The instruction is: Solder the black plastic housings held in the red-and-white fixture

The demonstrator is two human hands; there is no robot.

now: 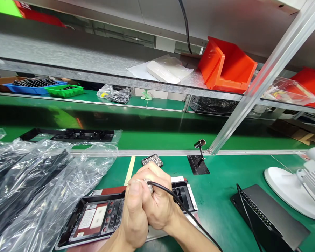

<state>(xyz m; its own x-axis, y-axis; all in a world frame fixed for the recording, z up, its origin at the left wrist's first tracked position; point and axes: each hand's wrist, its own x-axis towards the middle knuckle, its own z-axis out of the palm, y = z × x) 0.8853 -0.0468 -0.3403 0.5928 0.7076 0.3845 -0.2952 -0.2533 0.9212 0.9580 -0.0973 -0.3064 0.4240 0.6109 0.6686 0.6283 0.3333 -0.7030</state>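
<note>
Both of my hands are closed together over a black plastic panel (pixel 111 213). My right hand (pixel 160 201) wraps the top of a corded electric screwdriver (pixel 148 185), whose black cable (pixel 183 206) runs out toward the lower right. My left hand (pixel 135 213) presses against the right one, its fingers closed around the same tool. Most of the tool's body and its tip are hidden by the hands. The panel lies under them on a reddish board, with cutouts and pale labels showing at its left end. Just beyond the hands is a small black tray of screws (pixel 152 160).
Plastic-wrapped black parts (pixel 49 189) cover the left side. A tool holder (pixel 200 150) stands behind on the right. Further right are a black box (pixel 267 213) and a white round base (pixel 286 192). A metal shelf with an orange bin (pixel 227 70) hangs above.
</note>
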